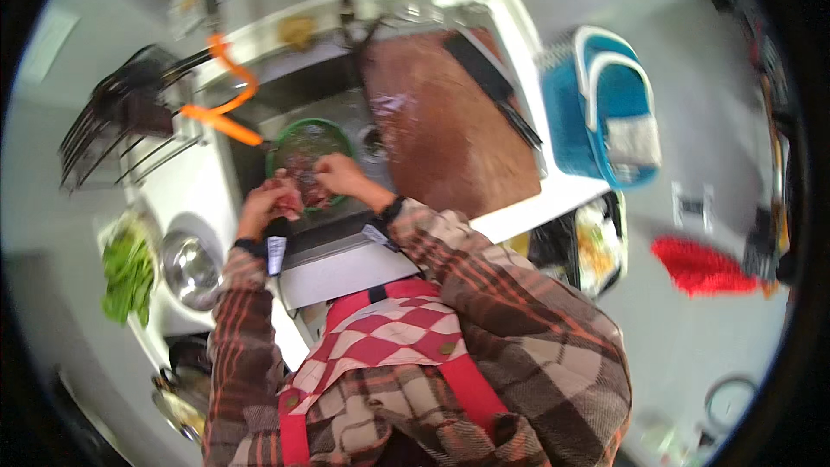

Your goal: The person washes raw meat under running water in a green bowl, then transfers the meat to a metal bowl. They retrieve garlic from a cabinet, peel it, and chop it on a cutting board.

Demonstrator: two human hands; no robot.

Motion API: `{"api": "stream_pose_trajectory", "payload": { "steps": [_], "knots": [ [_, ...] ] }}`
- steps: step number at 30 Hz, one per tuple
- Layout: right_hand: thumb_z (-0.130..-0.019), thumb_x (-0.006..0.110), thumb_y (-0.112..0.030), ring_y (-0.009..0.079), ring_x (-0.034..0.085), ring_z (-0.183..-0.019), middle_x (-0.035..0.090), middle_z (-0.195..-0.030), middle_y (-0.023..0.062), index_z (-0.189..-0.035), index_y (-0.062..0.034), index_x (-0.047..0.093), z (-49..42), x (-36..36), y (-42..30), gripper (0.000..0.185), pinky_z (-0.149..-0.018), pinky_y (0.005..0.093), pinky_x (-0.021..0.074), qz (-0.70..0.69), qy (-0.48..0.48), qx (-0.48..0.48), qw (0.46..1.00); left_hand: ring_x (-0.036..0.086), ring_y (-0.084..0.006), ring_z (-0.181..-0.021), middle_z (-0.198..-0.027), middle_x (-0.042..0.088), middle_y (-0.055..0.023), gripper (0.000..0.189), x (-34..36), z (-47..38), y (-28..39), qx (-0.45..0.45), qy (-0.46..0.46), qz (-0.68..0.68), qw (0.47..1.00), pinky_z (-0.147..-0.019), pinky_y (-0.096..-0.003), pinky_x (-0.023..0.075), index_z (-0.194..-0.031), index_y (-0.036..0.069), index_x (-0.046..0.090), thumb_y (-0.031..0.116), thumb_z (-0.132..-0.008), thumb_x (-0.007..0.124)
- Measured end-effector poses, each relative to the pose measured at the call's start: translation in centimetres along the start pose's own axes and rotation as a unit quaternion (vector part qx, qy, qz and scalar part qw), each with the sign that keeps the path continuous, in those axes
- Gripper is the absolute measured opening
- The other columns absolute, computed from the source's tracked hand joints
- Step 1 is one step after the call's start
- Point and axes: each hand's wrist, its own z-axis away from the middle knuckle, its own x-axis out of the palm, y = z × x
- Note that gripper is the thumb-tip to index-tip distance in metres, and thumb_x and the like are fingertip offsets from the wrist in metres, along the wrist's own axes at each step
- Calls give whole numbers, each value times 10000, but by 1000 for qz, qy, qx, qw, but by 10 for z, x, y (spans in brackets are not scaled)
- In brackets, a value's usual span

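A green-rimmed round basin (310, 124) stands in the metal sink, with pieces of raw meat (314, 191) in it. My left hand (260, 206) is at the basin's near left edge, its fingers closed on a piece of pale pink raw meat (290, 202). Over the basin is my right hand (342, 175), its fingers curled down close to the meat. Whether they grip any of it is blurred and partly hidden by the hand itself.
A big brown cutting board (447, 136) covers the sink's right side, bearing a cleaver (478, 68). An orange tap hose (224, 126) reaches in from the left. Left of the sink are a metal bowl (190, 261) and leafy greens (128, 275). A blue bucket (567, 117) hangs at right.
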Motion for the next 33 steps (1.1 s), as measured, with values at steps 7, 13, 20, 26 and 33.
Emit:
{"api": "stream_pose_trajectory", "payload": {
  "steps": [7, 13, 20, 26, 33],
  "knots": [
    [-771, 580, -192, 175, 611, -733, 646, -819, 96, -929, -37, 616, 2, -15, 22, 224, -666, 291, 474, -59, -134, -67, 987, 621, -192, -570, -626, 617, -103, 148, -3, -4, -33, 176, 24, -56, 982, -499, -290, 510, -641, -10, 608, 100, -732, 573],
    [-708, 636, 18, 134, 582, -651, 615, -749, 59, -1007, 26, 554, -12, -20, 24, 310, -549, 260, 475, -61, -86, 49, 993, 576, -158, -587, -686, 604, -48, 116, 3, -18, -37, 94, 240, -57, 965, -480, -320, 472, -800, 35, 625, 36, -686, 645],
    [-734, 655, -41, 166, 586, -821, 632, -890, 75, -1051, 11, 552, 4, -22, 12, 338, -736, 282, 471, -132, -251, -30, 959, 606, -229, -531, -621, 611, -111, 47, 1, -1, -52, 281, 46, 99, 954, -428, -358, 484, -722, 41, 626, 47, -706, 583],
    [-790, 639, -171, 122, 581, -771, 630, -855, 54, -998, 11, 569, 12, -34, -12, 286, -639, 260, 469, -92, -216, 45, 971, 581, -154, -662, -758, 617, -56, 151, 19, 7, -47, 213, 215, -70, 950, -569, -287, 474, -802, 58, 636, 105, -662, 664],
    [-817, 604, -262, 124, 578, -683, 600, -860, 26, -1011, -35, 548, 29, -16, -34, 304, -560, 248, 470, -269, -226, 174, 920, 609, -194, -864, -1014, 593, -51, 335, 39, 41, -37, 139, -79, 227, 961, -715, -376, 523, -1138, 105, 501, 226, -838, 589]
  ]
}}
